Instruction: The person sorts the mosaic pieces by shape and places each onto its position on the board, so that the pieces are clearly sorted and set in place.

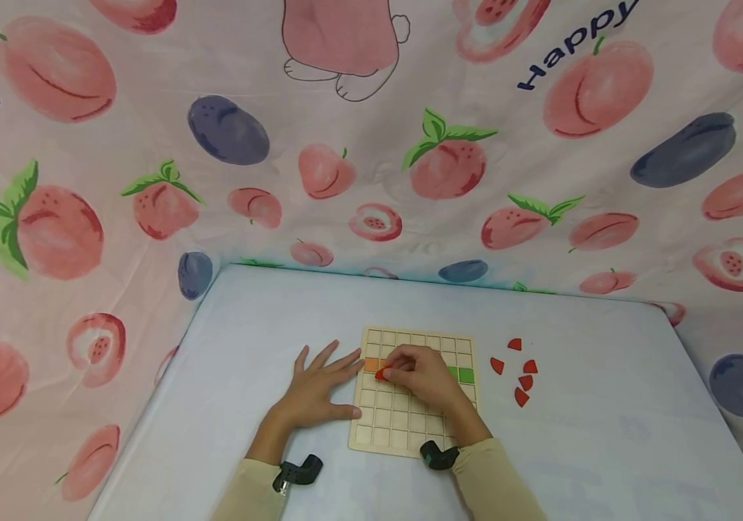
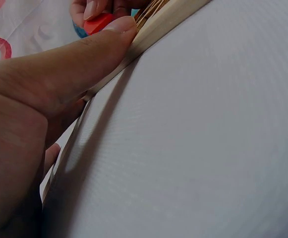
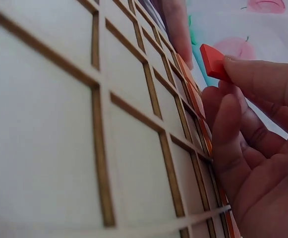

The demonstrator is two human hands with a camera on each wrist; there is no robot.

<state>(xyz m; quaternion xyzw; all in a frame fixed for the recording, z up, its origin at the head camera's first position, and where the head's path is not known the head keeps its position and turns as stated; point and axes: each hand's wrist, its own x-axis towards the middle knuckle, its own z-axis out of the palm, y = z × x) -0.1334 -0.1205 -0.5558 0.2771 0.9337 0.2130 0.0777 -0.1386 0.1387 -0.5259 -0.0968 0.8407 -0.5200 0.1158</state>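
Right hand (image 1: 428, 376) pinches red piece (image 3: 214, 62) over board (image 1: 384, 420); left hand (image 1: 315, 393) spread at left edge. Likely placing step; next calls for careful lining-up.

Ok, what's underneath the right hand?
Part of the wooden grid board. Orange tiles show left of the right hand, green tiles right of it; the head view can't show the squares it covers between them.
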